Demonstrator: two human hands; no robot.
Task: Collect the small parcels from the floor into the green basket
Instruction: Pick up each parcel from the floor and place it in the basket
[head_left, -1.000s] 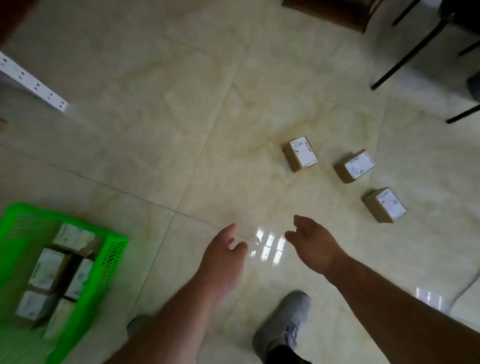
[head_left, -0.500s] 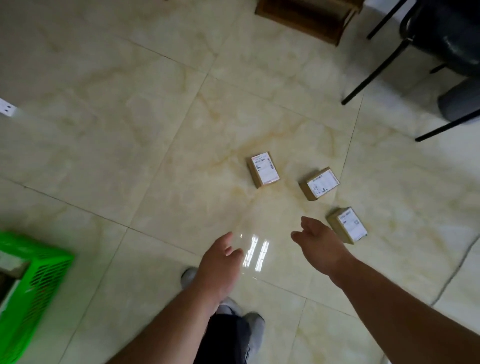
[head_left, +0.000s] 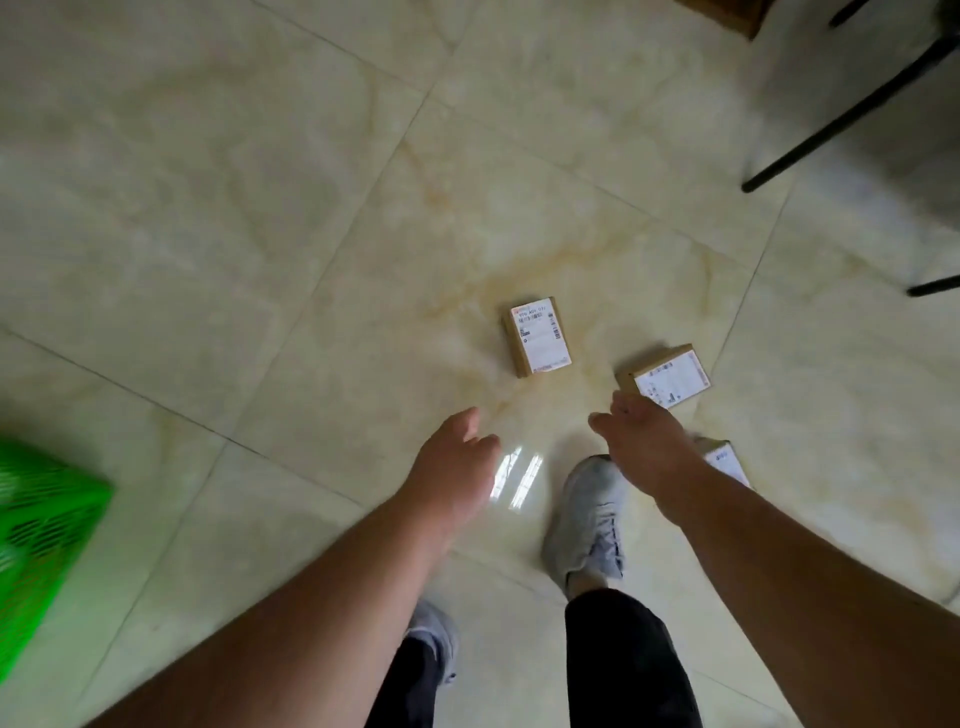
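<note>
Three small brown parcels with white labels lie on the tiled floor. One parcel (head_left: 537, 336) sits ahead of both hands. A second parcel (head_left: 667, 376) lies just beyond my right hand's fingertips. The third parcel (head_left: 724, 460) is partly hidden behind my right wrist. My left hand (head_left: 452, 467) hovers empty, fingers loosely curled, below and left of the first parcel. My right hand (head_left: 641, 441) is open, palm down, holding nothing. The green basket (head_left: 36, 535) shows only a blurred corner at the left edge.
Black chair legs (head_left: 841, 119) stand at the upper right, with a brown wooden piece (head_left: 727, 15) at the top edge. My grey shoes (head_left: 589, 525) and dark trouser legs are on the floor below the hands.
The view has moved closer to the parcels and both hands have advanced toward them. My right foot has stepped forward. The basket has slid further toward the left edge.
</note>
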